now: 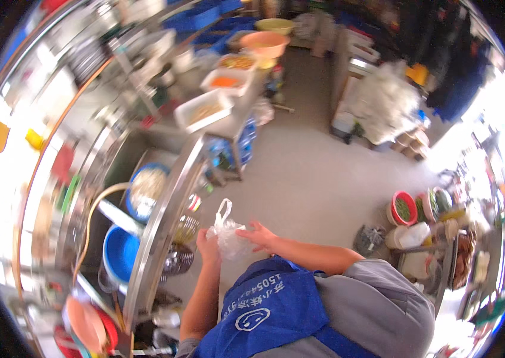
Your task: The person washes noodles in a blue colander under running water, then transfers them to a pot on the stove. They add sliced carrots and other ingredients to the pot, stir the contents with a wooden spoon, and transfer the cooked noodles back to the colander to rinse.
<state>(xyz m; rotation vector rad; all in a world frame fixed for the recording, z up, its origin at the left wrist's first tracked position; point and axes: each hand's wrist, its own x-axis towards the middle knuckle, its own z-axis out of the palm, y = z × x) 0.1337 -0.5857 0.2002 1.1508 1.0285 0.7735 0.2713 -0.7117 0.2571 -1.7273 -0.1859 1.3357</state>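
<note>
A clear, crumpled plastic bag [230, 244] with its white handle loop standing up is in front of my body. My left hand [209, 247] grips the bag's left side. At its right side is my right hand [262, 238], fingers spread, with a fingertip against the plastic. What the bag contains, if anything, cannot be made out. Below both hands is my blue apron [279, 308], which bears white writing and a drawn face.
A steel sink edge [167, 215] runs along my left. Inside the sink stand a blue bucket [120, 250] and a blue-rimmed basin [149, 192] of pale food. White trays [203, 112] of food line a counter ahead. A red basin [402, 208] of greens sits right.
</note>
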